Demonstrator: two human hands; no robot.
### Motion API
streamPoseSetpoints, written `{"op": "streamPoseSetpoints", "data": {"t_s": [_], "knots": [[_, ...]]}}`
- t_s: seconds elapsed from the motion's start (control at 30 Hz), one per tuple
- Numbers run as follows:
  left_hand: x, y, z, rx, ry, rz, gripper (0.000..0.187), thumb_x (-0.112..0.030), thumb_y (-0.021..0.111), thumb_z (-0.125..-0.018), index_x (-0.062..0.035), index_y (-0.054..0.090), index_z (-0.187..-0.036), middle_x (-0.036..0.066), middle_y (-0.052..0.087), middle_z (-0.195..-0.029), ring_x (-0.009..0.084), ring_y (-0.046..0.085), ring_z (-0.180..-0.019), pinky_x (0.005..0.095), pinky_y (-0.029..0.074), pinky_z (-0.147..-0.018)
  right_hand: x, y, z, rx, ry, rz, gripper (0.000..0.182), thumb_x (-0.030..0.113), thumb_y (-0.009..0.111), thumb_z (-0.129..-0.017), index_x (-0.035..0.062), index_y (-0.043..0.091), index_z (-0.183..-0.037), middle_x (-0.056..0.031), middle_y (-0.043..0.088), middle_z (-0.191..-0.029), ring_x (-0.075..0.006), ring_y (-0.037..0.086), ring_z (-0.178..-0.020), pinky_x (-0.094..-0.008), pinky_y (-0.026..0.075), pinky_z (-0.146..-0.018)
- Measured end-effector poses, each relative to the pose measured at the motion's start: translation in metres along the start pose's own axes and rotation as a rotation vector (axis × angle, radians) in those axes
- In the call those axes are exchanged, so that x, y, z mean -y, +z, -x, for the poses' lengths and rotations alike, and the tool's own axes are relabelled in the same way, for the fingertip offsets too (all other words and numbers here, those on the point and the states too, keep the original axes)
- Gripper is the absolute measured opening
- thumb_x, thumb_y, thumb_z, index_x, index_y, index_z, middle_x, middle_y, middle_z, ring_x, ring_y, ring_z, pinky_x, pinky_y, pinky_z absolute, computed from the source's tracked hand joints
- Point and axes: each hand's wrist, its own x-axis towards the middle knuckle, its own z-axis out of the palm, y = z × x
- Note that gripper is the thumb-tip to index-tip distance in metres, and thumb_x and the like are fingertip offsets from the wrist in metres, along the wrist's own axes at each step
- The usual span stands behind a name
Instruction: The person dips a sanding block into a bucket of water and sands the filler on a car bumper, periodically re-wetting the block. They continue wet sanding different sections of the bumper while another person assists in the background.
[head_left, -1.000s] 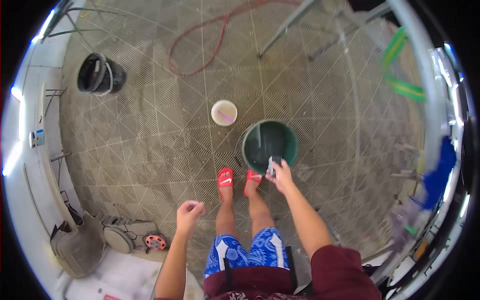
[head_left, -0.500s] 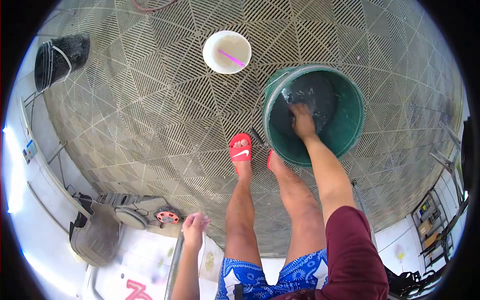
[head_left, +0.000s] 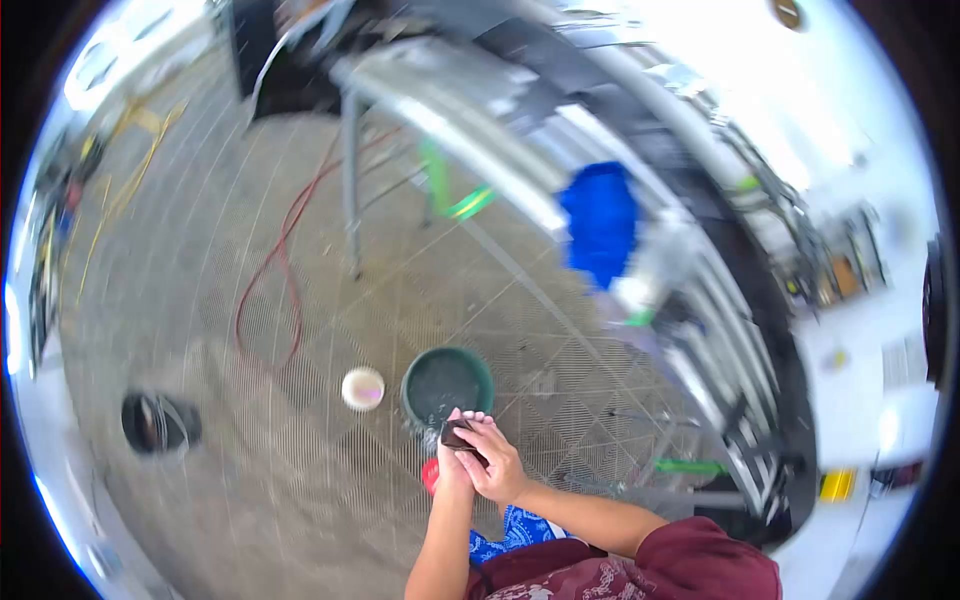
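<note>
My left hand [head_left: 454,462] and my right hand [head_left: 497,466] are together above the green bucket, closed around a small dark brown piece [head_left: 461,436]. Its kind is not clear; it looks flat and wet. Whitish drops blur the air just left of my fingers. Below and beyond them stands the round green bucket [head_left: 490,385], with dark liquid or a dark bottom inside. A small white bucket [head_left: 362,389] with a pinkish thing in it is to its left. One red slide sandal [head_left: 430,476] shows beside my wrists.
A black bucket [head_left: 160,423] lies at left on the patterned floor. A red hose [head_left: 270,260] curls across it. A long metal rack [head_left: 470,125] with a blue cloth [head_left: 602,222] runs across the back and right. A yellow hose [head_left: 140,170] lies far left.
My right hand has come up out of the green bucket and met my left hand around the dark piece. The view has tilted up, bringing the rack and hoses into sight.
</note>
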Motion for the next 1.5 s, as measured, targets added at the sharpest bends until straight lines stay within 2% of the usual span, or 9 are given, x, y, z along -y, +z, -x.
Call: {"op": "streamPoseSetpoints", "data": {"t_s": [0.27,0.37,0.5,0.67,0.83,0.97,1.03,1.1,1.5], "knots": [[0.15,0.28,0.086,0.557,-0.038,-0.589,0.041,-0.037,0.039,-0.106,-0.0064,0.064,-0.114,0.011,0.069,-0.107,0.0277,0.068,-0.103,0.0429,0.058,-0.089,0.219,-0.259,-0.094,-0.283,-0.068,0.26,0.033,0.017,0.07,-0.094,-0.001,0.07,-0.122,-0.0239,0.072,-0.114,-0.0389,0.072,-0.105,-0.0431,0.057,-0.092],[0.203,0.374,0.131,0.585,0.365,-0.888,0.02,-0.012,0.057,-0.1,-0.0019,0.062,-0.117,0.014,0.068,-0.112,0.0307,0.069,-0.102,0.0451,0.055,-0.092,0.273,-0.362,-0.129,-0.151,0.056,0.456,0.035,0.024,0.069,-0.091,-0.0036,0.073,-0.113,-0.0273,0.073,-0.098,-0.0435,0.072,-0.091,-0.047,0.057,-0.084],[0.215,0.423,0.117,0.877,1.865,-2.038,0.032,-0.02,0.068,-0.093,0.0055,0.066,-0.112,0.03,0.067,-0.118,0.0466,0.065,-0.109,0.0537,0.048,-0.101,0.303,-0.455,-0.179,0.208,0.182,0.808,0.037,0.028,0.066,-0.091,-0.0071,0.072,-0.102,-0.0306,0.072,-0.088,-0.0431,0.073,-0.082,-0.0485,0.058,-0.079],[0.233,0.46,0.109,0.907,1.18,-3.002,0.034,-0.029,0.049,-0.105,-0.0024,0.071,-0.11,0.025,0.07,-0.125,0.0411,0.067,-0.112,0.0532,0.049,-0.103,0.309,-0.487,-0.201,0.555,0.345,0.644,0.041,0.032,0.063,-0.094,-0.0082,0.07,-0.1,-0.0214,0.075,-0.088,-0.0313,0.075,-0.073,-0.0404,0.062,-0.069],[0.276,0.453,0.107,1.548,0.757,-3.251,0.037,-0.031,0.042,-0.109,-0.0063,0.067,-0.122,0.02,0.068,-0.132,0.0409,0.067,-0.113,0.0529,0.052,-0.097,0.26,-0.538,-0.161,0.554,0.267,0.307,0.049,0.04,0.064,-0.098,-0.0076,0.069,-0.11,-0.0183,0.075,-0.087,-0.0282,0.074,-0.069,-0.0395,0.062,-0.068],[0.317,0.449,0.145,1.372,0.548,-2.952,0.037,-0.034,0.047,-0.107,-0.0068,0.071,-0.11,0.021,0.075,-0.104,0.0424,0.071,-0.097,0.052,0.054,-0.09,0.166,-0.564,-0.103,0.113,-0.21,0.365,0.048,0.039,0.062,-0.102,-0.0036,0.067,-0.124,-0.0248,0.075,-0.105,-0.0387,0.074,-0.098,-0.0457,0.057,-0.091],[0.329,0.471,0.152,0.818,0.34,-3.27,0.038,-0.035,0.049,-0.105,-0.0043,0.072,-0.107,0.023,0.074,-0.098,0.0437,0.069,-0.096,0.0511,0.054,-0.09,0.158,-0.587,-0.075,0.195,-0.096,0.251,0.044,0.033,0.063,-0.101,-0.0036,0.066,-0.125,-0.0262,0.073,-0.113,-0.0413,0.07,-0.11,-0.0454,0.054,-0.095],[0.298,0.475,0.112,1.012,0.637,-3.258,0.036,-0.03,0.047,-0.105,-0.0025,0.072,-0.106,0.024,0.072,-0.104,0.0424,0.067,-0.104,0.0505,0.052,-0.094,0.136,-0.594,-0.047,0.205,0.003,-0.035,0.042,0.029,0.065,-0.1,-0.0049,0.064,-0.125,-0.0255,0.072,-0.116,-0.0412,0.069,-0.11,-0.0446,0.054,-0.094],[0.389,0.41,0.142,1.229,0.436,-3.231,0.031,-0.024,0.052,-0.102,-0.0008,0.073,-0.104,0.018,0.074,-0.107,0.0377,0.069,-0.104,0.0474,0.052,-0.097,0.056,-0.534,0.066,-0.248,0.159,-0.362,0.033,0.016,0.063,-0.101,0.0001,0.056,-0.129,-0.0209,0.06,-0.118,-0.0408,0.063,-0.109,-0.0479,0.052,-0.093]]}}
